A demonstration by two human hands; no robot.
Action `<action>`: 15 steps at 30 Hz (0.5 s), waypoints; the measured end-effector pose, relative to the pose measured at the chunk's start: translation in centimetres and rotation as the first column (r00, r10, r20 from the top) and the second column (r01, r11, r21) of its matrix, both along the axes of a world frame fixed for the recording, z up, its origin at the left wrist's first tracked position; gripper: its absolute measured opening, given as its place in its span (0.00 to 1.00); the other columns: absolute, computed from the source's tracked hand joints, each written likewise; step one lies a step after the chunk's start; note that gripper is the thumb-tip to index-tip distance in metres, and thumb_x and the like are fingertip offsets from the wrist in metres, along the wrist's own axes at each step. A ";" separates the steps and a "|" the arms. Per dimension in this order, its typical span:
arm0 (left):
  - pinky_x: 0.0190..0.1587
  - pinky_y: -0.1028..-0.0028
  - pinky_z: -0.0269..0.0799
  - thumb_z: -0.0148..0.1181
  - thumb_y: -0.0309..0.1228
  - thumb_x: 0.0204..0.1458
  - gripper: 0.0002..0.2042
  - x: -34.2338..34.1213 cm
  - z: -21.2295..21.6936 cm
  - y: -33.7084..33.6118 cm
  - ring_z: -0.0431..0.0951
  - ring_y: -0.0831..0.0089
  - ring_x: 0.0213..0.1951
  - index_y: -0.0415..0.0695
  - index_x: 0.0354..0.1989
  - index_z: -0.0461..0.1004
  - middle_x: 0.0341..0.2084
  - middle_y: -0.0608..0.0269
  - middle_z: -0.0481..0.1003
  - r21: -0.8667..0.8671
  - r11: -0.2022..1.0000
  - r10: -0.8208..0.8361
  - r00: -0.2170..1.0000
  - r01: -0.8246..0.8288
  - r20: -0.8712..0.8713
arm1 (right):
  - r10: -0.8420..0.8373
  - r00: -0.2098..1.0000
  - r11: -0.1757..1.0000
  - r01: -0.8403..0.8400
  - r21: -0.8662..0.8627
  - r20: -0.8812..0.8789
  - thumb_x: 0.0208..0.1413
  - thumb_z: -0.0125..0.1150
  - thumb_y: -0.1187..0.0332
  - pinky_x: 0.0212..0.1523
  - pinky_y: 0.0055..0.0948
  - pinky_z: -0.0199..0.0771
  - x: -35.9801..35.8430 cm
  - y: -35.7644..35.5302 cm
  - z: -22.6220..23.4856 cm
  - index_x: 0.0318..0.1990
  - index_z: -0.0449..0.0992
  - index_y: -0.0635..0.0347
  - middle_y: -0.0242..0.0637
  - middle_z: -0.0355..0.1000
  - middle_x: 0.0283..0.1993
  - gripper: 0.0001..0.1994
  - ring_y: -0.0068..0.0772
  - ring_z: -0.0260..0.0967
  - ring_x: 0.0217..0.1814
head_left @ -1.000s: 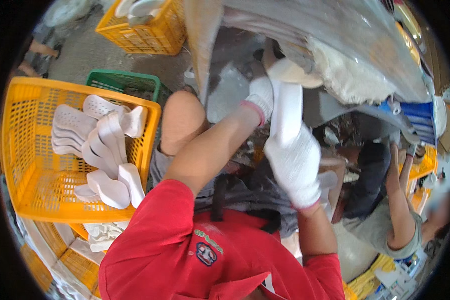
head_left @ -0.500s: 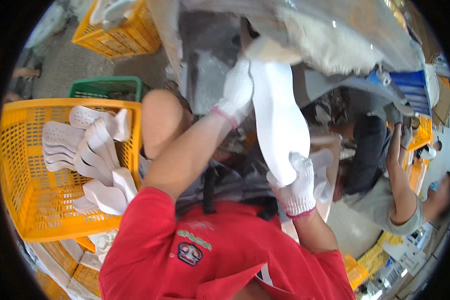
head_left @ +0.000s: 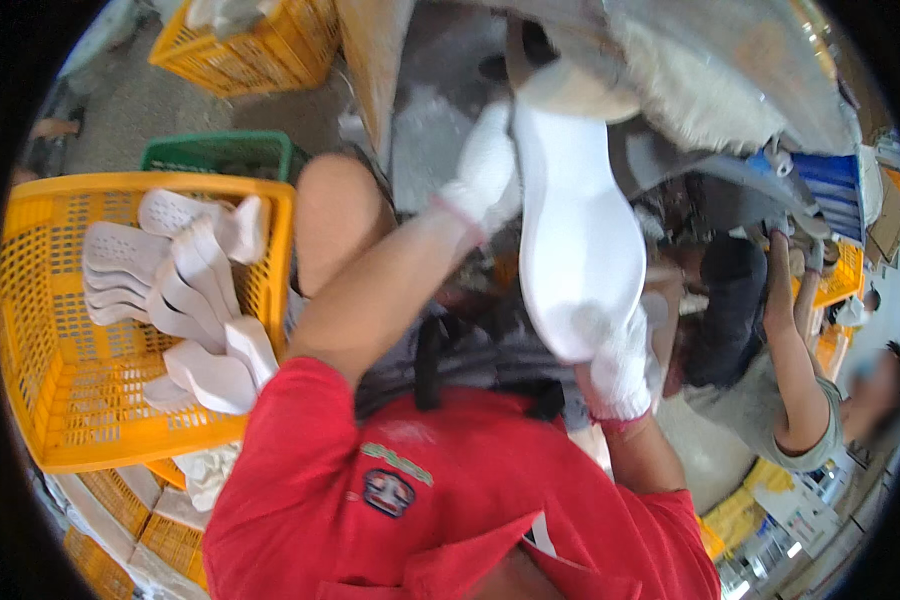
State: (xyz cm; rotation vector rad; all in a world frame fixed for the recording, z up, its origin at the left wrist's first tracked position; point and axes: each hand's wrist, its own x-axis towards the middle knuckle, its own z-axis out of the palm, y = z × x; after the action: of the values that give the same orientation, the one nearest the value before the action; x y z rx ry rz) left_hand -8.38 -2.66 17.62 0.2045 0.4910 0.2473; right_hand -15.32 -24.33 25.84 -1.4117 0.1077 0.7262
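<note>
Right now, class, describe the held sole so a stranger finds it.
Find the red shirt at bottom centre. Above it, the white sole runs upward from the gloved right hand, the gloved left hand beside its far end. Unlike the white pieces in the left yellow crate, it is handheld.

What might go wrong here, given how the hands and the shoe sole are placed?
The gloved left hand is close to the beige rounded wheel-like part; if that spins, which I cannot tell, the glove might catch.
The white shoe sole has its far end at that part, so it could kick against the gloved right hand.
</note>
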 end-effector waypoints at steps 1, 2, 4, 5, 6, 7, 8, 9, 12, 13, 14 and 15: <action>0.69 0.61 0.71 0.43 0.51 0.76 0.28 -0.7 0.1 -0.3 0.78 0.59 0.61 0.39 0.67 0.71 0.61 0.52 0.78 -0.062 0.998 0.014 0.999 -0.016 -0.033 | 0.167 0.986 0.979 -0.165 -0.117 0.012 0.60 0.74 0.64 0.62 0.38 0.79 -1.4 -2.3 -0.3 0.71 0.69 0.64 0.38 0.77 0.62 0.33 0.36 0.76 0.63; 0.70 0.60 0.71 0.44 0.51 0.75 0.28 -0.8 -0.2 -0.5 0.78 0.58 0.62 0.39 0.67 0.71 0.61 0.53 0.78 -0.103 0.995 -0.005 0.998 0.010 0.055 | 0.094 0.986 0.958 -0.128 -0.256 -0.140 0.54 0.78 0.65 0.61 0.36 0.79 -1.7 -3.2 -0.7 0.72 0.68 0.64 0.38 0.76 0.64 0.39 0.34 0.75 0.63; 0.70 0.60 0.71 0.45 0.46 0.75 0.25 -0.7 -1.0 -0.6 0.78 0.57 0.63 0.39 0.68 0.71 0.62 0.53 0.77 -0.259 0.961 -0.078 0.995 0.093 0.066 | 0.179 0.982 0.928 -0.150 -0.341 0.055 0.55 0.78 0.66 0.57 0.33 0.79 -2.2 -4.3 -1.8 0.68 0.72 0.66 0.38 0.79 0.59 0.33 0.31 0.77 0.58; 0.69 0.61 0.72 0.46 0.44 0.74 0.24 -0.5 -1.4 -0.7 0.78 0.58 0.62 0.40 0.67 0.71 0.62 0.53 0.78 -0.255 0.964 -0.045 0.991 0.077 0.129 | 0.220 0.973 0.876 -0.164 -0.453 0.074 0.55 0.77 0.66 0.56 0.32 0.79 -2.1 -4.0 -2.1 0.66 0.73 0.67 0.38 0.79 0.58 0.32 0.31 0.77 0.56; 0.69 0.61 0.73 0.47 0.42 0.74 0.22 -0.1 -1.9 -0.3 0.79 0.58 0.61 0.40 0.66 0.72 0.61 0.54 0.78 -0.251 0.967 -0.005 0.982 0.052 0.186 | 0.188 0.968 0.924 -0.117 -0.363 0.167 0.55 0.77 0.67 0.55 0.32 0.79 -2.1 -3.9 -2.4 0.66 0.74 0.67 0.38 0.79 0.57 0.31 0.31 0.77 0.55; 0.68 0.62 0.74 0.48 0.41 0.73 0.21 0.3 -2.4 0.1 0.79 0.59 0.60 0.40 0.66 0.73 0.60 0.54 0.79 -0.264 0.964 0.038 0.963 0.034 0.265 | 0.148 0.965 0.953 -0.079 -0.293 0.219 0.56 0.76 0.67 0.53 0.32 0.79 -1.7 -3.1 -2.3 0.65 0.74 0.67 0.39 0.80 0.56 0.31 0.31 0.77 0.53; 0.65 0.62 0.75 0.49 0.37 0.72 0.19 0.4 -3.5 0.4 0.81 0.60 0.57 0.40 0.63 0.75 0.57 0.54 0.81 -0.020 0.999 0.038 0.942 -0.034 0.333 | 0.106 0.968 0.965 -0.044 -0.259 0.227 0.56 0.76 0.67 0.52 0.32 0.79 -1.8 -2.6 -2.2 0.65 0.74 0.67 0.39 0.80 0.55 0.30 0.30 0.78 0.52; 0.63 0.63 0.76 0.49 0.36 0.72 0.18 -0.1 -3.3 0.5 0.81 0.62 0.55 0.40 0.60 0.77 0.54 0.55 0.82 0.271 0.961 0.016 0.988 -0.058 0.156 | 0.200 0.951 0.936 -0.115 -0.334 0.234 0.56 0.72 0.70 0.55 0.31 0.79 -1.7 -2.4 -1.8 0.65 0.73 0.69 0.40 0.80 0.53 0.29 0.31 0.78 0.52; 0.58 0.65 0.78 0.50 0.40 0.74 0.19 -1.9 -3.3 -0.2 0.83 0.65 0.52 0.38 0.57 0.79 0.49 0.57 0.84 -0.077 0.996 0.058 0.996 -0.052 0.072 | 0.126 0.991 0.959 -0.114 -0.260 0.033 0.53 0.68 0.73 0.59 0.38 0.81 -2.4 -2.6 -1.0 0.64 0.74 0.68 0.40 0.79 0.57 0.29 0.39 0.79 0.56; 0.57 0.66 0.78 0.50 0.43 0.75 0.21 -2.5 -3.6 -0.7 0.83 0.66 0.51 0.36 0.58 0.79 0.48 0.58 0.84 -0.001 0.995 0.101 0.981 -0.102 0.167 | -0.067 0.972 0.985 0.029 -0.167 -0.223 0.53 0.68 0.73 0.60 0.42 0.83 -3.3 -3.8 -0.7 0.64 0.74 0.68 0.41 0.79 0.58 0.29 0.43 0.80 0.58; 0.45 0.70 0.77 0.48 0.49 0.76 0.25 -2.7 -3.7 -0.9 0.82 0.68 0.39 0.34 0.50 0.80 0.35 0.59 0.82 0.653 0.756 0.136 0.987 -0.048 -0.084 | -0.303 0.844 0.950 0.303 -0.073 -0.442 0.51 0.68 0.77 0.52 0.43 0.87 -3.2 -4.0 -1.1 0.60 0.77 0.70 0.48 0.81 0.54 0.25 0.44 0.82 0.54; 0.44 0.68 0.77 0.46 0.51 0.76 0.28 -3.2 -4.0 -1.3 0.81 0.68 0.38 0.34 0.47 0.80 0.33 0.57 0.81 0.883 0.466 0.187 0.982 -0.057 -0.035 | -0.230 0.804 0.940 0.330 0.088 -0.549 0.54 0.68 0.74 0.49 0.43 0.87 -3.8 -4.8 -1.3 0.58 0.77 0.69 0.47 0.81 0.53 0.22 0.44 0.82 0.52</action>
State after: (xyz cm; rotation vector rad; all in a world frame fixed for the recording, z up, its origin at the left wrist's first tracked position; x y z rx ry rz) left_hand -11.61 -3.97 13.59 1.2418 0.4650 0.6356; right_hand -19.07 -29.13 24.49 -0.9583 0.6625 0.8379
